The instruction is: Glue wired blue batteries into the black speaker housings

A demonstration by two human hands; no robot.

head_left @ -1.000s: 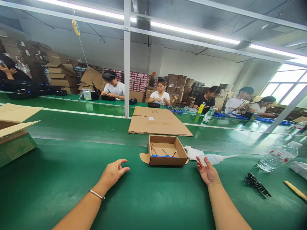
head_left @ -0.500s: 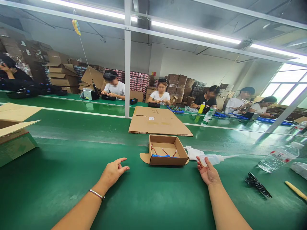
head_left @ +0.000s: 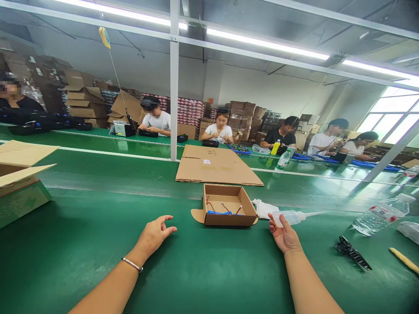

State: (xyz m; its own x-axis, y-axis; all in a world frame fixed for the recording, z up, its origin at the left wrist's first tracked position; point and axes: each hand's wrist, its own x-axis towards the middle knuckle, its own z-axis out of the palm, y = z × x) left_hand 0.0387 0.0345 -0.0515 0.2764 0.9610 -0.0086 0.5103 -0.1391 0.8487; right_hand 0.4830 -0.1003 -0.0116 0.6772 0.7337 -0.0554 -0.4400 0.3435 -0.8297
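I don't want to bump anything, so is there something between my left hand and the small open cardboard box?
Nothing separate is visible between your left hand and the small open cardboard box, just green tabletop. The box's own rounded flap, though, sticks out from its left side toward that hand.

No text seems legible, even on flattened cardboard.

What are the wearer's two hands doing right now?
Left hand: open, holding nothing.
Right hand: closed around a translucent squeeze bottle.
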